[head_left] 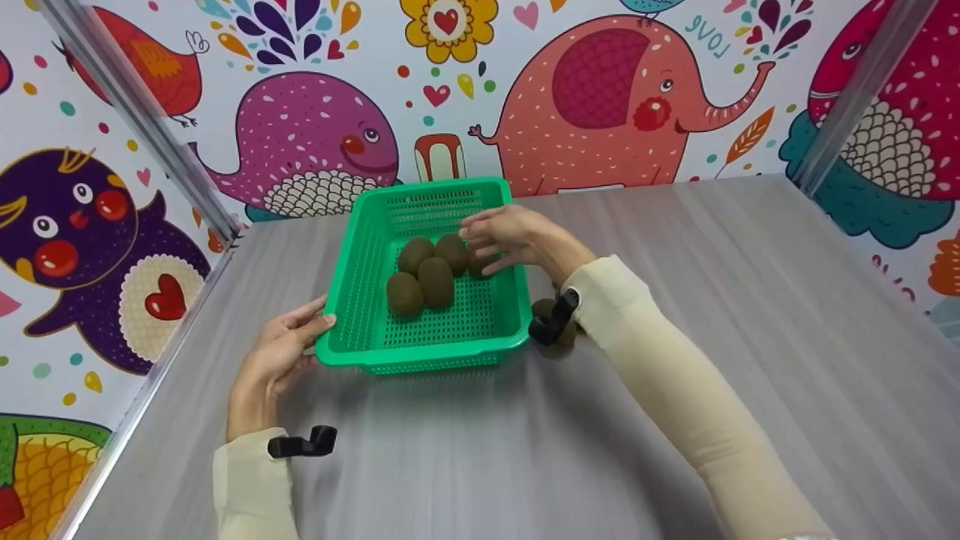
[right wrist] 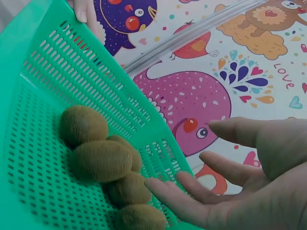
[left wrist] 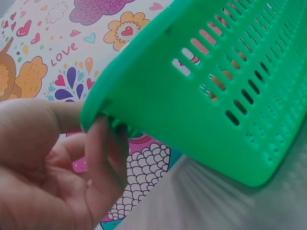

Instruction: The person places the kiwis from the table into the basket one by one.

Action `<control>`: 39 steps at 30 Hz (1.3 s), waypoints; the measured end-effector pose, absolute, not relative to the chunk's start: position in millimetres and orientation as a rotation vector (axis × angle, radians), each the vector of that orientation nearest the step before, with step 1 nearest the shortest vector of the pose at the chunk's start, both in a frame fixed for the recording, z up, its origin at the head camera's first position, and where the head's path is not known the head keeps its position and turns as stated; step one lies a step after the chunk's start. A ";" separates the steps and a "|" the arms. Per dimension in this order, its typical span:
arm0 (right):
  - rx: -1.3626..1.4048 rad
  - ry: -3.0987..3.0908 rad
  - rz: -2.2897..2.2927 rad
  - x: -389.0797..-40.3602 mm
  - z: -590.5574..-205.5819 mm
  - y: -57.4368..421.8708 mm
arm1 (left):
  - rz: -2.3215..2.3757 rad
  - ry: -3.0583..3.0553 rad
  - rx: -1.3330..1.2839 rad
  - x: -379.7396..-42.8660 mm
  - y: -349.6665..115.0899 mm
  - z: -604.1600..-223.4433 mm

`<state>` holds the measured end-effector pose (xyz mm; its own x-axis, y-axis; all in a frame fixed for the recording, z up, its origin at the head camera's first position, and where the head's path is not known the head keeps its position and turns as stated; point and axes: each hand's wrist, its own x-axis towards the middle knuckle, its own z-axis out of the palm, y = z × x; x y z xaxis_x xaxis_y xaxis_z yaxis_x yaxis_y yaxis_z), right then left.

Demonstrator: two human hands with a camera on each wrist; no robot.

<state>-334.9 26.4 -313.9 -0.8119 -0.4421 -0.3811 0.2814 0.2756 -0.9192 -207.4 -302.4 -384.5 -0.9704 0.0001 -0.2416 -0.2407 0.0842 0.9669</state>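
Observation:
A green plastic basket (head_left: 450, 346) with slotted walls stands on the table, holding several brown kiwis (head_left: 436, 283). My left hand (head_left: 281, 356) grips its rim at the near left corner. In the left wrist view, the thumb of that hand (left wrist: 53, 167) lies over the rim and the fingers curl beneath. My right hand (head_left: 510, 236) is above the basket's right side, fingers spread and loosely bent with nothing between them. From the head it overlaps one kiwi; in the right wrist view the fingertips (right wrist: 156, 187) are close by the kiwis (right wrist: 103, 160).
More kiwi (head_left: 555, 346) shows on the table outside the basket's right wall, partly hidden by the right wrist's black camera (head_left: 553, 319). Printed cartoon panels (head_left: 450, 97) wall in the grey table (head_left: 465, 450) at the back and sides, with metal posts (head_left: 142, 112) at the corners.

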 end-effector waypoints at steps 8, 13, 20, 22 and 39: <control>-0.225 2.014 -1.598 -332.0 -313.2 49.2 | 2.010 2.149 -0.264 -207.7 -302.3 -384.5; -0.271 2.014 -1.615 -325.0 -307.7 59.6 | 2.015 2.136 -0.262 -207.9 -302.4 -383.8; -0.329 2.033 -1.663 -308.6 -303.8 74.4 | 2.026 2.124 -0.259 -208.9 -302.5 -384.0; -0.338 2.034 -1.683 -305.7 -305.5 79.0 | 2.021 2.129 -0.256 -209.3 -302.7 -384.3; -0.339 2.020 -1.833 -305.2 -331.2 128.1 | 2.014 2.135 -0.249 -208.2 -303.5 -384.1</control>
<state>-305.2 128.1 -331.2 -0.8946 -0.4296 -0.1232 0.0812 0.1148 -0.9901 -208.2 -303.5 -384.1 -0.9666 0.0120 -0.2559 -0.2547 0.0599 0.9652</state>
